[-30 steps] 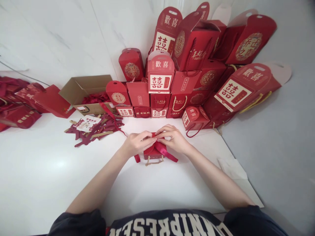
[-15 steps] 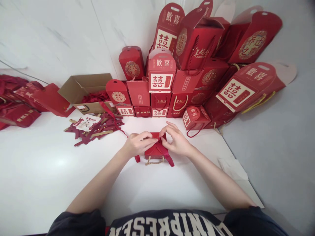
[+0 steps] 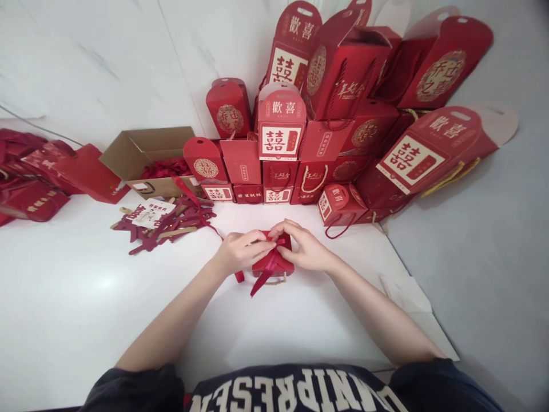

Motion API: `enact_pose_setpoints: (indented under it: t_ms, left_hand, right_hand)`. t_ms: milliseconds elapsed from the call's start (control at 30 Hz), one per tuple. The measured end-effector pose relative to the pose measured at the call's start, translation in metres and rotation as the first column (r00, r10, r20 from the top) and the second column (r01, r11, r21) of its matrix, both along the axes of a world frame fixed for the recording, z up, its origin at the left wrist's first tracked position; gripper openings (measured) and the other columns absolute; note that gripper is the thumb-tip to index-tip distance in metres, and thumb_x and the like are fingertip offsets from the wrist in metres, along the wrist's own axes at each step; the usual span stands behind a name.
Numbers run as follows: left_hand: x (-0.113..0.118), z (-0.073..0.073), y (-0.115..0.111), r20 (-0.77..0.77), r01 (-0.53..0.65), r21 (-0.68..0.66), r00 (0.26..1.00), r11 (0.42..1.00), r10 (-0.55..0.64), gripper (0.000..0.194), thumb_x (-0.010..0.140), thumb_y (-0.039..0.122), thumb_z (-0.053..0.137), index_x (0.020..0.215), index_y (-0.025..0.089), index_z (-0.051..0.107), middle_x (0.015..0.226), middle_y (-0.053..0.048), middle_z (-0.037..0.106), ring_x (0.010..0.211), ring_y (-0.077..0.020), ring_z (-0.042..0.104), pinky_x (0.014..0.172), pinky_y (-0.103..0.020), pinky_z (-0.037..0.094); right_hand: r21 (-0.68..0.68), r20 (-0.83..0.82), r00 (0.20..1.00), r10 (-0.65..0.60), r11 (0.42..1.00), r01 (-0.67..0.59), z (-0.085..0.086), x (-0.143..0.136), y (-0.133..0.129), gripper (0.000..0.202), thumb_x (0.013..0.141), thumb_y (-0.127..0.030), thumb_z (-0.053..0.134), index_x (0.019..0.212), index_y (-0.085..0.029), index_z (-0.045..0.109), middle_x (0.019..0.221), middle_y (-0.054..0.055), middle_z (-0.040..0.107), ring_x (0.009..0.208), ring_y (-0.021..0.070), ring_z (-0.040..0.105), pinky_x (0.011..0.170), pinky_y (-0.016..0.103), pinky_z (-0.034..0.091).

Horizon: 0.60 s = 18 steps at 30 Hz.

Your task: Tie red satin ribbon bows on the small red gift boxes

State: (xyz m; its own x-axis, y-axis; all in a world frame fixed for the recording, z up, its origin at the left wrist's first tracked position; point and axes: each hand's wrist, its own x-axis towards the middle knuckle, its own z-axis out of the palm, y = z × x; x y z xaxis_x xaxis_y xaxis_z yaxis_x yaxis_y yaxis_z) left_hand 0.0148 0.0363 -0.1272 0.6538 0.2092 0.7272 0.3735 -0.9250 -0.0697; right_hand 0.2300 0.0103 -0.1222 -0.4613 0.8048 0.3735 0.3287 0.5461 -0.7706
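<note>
A small red gift box (image 3: 286,265) with a gold rope handle (image 3: 277,281) sits on the white table in front of me. Across its top runs a red ribbon (image 3: 269,268), looped at the middle, with one tail hanging over the near side toward the left. My left hand (image 3: 240,250) pinches the ribbon at the loop from the left. From the right, my right hand (image 3: 303,247) has its thumb and forefinger curled round the same loop. The fingers hide most of the knot. Another length of ribbon shows below my left hand.
Stacked red gift boxes (image 3: 281,140) fill the back and right. A cardboard box (image 3: 165,186) of red ribbon stands back left, its ribbon trailing toward my left hand. Dark red cut-outs (image 3: 171,232) lie in front of it. More red boxes (image 3: 92,171) are at far left.
The near ribbon tail has swung from the right to the left across the box front. My right fingers have moved left, over the loop. My left hand has barely moved.
</note>
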Motion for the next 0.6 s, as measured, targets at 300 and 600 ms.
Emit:
enact_pose_setpoints:
  t_ms: [300,600]
  left_hand:
    - [-0.001,-0.002,-0.001,-0.035,-0.014,-0.019,0.999,1.000,0.013,0.009,0.086,0.018,0.059,0.092,0.020,0.065,0.079,0.003,0.067,0.062,-0.0053,0.063,0.051,-0.018,0.046]
    - [-0.001,-0.001,0.000,-0.019,0.033,-0.019,0.999,0.999,-0.033,0.005,0.084,0.017,0.062,0.088,0.019,0.065,0.083,0.003,0.074,0.064,-0.0068,0.067,0.054,-0.018,0.050]
  right_hand:
    - [0.130,0.001,0.989,-0.147,0.981,0.145,-0.015,-0.006,-0.001,0.017,0.079,-0.010,0.050,0.091,-0.022,0.053,0.079,0.001,0.056,0.070,0.0157,0.055,0.073,0.032,0.049]
    - [0.534,0.352,0.693,-0.629,0.743,0.403,0.024,0.046,-0.005,0.025,0.074,0.001,0.048,0.085,-0.019,0.059,0.082,0.009,0.062,0.083,0.0259,0.056,0.075,0.038,0.041]
